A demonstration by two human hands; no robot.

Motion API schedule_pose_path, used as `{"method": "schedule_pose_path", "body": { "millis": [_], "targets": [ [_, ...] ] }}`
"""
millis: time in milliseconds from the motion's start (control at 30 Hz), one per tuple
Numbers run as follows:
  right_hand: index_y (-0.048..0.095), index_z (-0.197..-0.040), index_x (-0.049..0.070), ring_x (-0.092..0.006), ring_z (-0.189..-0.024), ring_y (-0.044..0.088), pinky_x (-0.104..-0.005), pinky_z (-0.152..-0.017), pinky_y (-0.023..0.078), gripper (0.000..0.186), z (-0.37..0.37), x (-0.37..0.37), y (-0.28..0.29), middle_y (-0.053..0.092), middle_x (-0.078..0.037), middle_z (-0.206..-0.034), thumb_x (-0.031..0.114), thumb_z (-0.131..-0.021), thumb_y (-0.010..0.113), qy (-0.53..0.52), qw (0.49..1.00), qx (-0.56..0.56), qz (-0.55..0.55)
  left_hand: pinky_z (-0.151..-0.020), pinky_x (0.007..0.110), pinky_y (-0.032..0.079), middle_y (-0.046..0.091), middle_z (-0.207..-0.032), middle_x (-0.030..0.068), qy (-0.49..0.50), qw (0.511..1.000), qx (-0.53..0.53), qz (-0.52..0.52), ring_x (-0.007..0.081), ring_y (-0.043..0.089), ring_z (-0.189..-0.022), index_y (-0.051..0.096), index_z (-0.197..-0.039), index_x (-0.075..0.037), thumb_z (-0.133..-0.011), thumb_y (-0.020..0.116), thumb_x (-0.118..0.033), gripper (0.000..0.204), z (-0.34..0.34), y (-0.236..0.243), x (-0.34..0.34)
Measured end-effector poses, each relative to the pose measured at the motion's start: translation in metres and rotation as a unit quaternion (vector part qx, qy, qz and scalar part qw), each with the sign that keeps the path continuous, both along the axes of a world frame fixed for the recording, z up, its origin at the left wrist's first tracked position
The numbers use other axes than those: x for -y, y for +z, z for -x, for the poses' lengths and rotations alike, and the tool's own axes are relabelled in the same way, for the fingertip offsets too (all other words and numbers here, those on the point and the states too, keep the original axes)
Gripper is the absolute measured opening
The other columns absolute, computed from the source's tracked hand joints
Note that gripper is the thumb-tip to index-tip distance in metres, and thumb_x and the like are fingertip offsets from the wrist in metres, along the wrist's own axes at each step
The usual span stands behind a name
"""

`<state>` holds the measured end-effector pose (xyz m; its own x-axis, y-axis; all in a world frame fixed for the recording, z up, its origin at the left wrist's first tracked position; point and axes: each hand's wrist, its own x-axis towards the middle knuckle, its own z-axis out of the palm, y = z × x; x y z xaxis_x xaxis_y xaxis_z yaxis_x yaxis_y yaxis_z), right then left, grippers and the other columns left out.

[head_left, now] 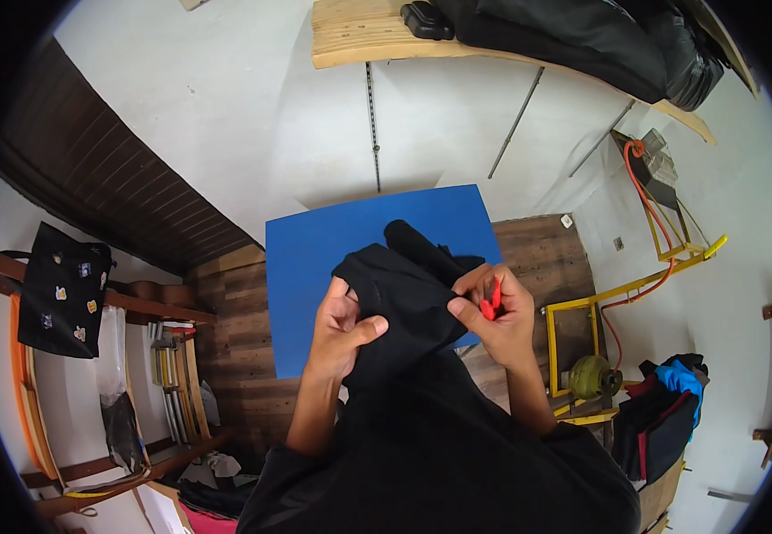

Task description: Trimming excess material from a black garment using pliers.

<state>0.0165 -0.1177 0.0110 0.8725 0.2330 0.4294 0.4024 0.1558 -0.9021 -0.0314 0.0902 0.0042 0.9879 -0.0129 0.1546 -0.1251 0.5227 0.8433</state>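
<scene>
A piece of black cloth (408,307), possibly a garment, is held up in front of me over the near part of a blue table (301,267). My left hand (343,327) grips its left edge, thumb on top and fingers behind the fabric. At the right edge, my right hand (503,320) pinches the cloth between thumb and fingers. That same hand also holds a small red-handled tool (492,300); its working end is hidden. Just beyond the cloth, a black fabric roll (422,249) lies on the table, and I cannot tell whether the two are joined.
A wooden shelf (359,40) with black bags (555,40) is on the far wall. To the right stands a yellow metal frame (573,307) with a green gas cylinder (589,376) and piled clothes (658,418). A dark bag (64,294) hangs by the left rack.
</scene>
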Motion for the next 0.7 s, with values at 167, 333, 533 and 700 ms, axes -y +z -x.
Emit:
{"method": "schedule_pose_path", "body": {
  "millis": [167,333,533,700],
  "targets": [
    [0.053,-0.082,0.003,-0.0072,-0.066,0.049,-0.0227,-0.060,0.042,0.022,0.009,0.007,0.002,0.058,-0.002,-0.078,-0.001,-0.077,0.074,0.005,0.996,-0.028,0.087,-0.089,0.026,0.045,0.059,-0.095,-0.0007,0.087,0.974,-0.125,0.168,0.0082,0.056,-0.092,0.056,-0.099,-0.006,-0.093,0.058,-0.006,0.007,-0.013,-0.004,0.002],
    [0.053,-0.082,0.003,-0.0086,-0.061,0.048,-0.0232,-0.057,0.040,0.024,0.015,0.010,0.000,0.057,-0.003,-0.075,0.000,-0.072,0.075,0.089,0.971,-0.028,0.219,-0.068,0.021,0.039,0.047,-0.075,-0.0053,0.114,0.977,-0.151,0.103,0.0037,0.045,-0.070,0.046,-0.076,-0.013,-0.093,0.062,-0.009,0.023,-0.014,-0.004,0.006],
    [0.056,-0.083,0.002,-0.0130,-0.060,0.045,-0.0281,-0.054,0.035,0.032,0.009,0.011,0.008,0.049,-0.004,-0.070,0.016,-0.072,0.083,0.102,0.957,0.009,0.271,-0.057,0.020,0.026,0.034,-0.073,-0.0082,0.085,0.986,-0.138,-0.033,0.0000,0.029,-0.066,0.041,-0.078,-0.011,-0.086,0.066,-0.004,0.028,-0.001,-0.007,0.016],
    [0.062,-0.090,0.002,-0.0261,-0.060,0.054,-0.0351,-0.055,0.043,0.032,0.003,0.012,0.019,0.053,-0.008,-0.073,0.024,-0.075,0.079,0.085,0.939,0.068,0.327,-0.056,0.021,0.027,0.032,-0.074,-0.0073,-0.021,0.980,-0.090,-0.174,0.0006,0.030,-0.067,0.039,-0.076,-0.009,-0.088,0.065,-0.003,0.029,0.010,-0.003,0.011]
  ]
}}
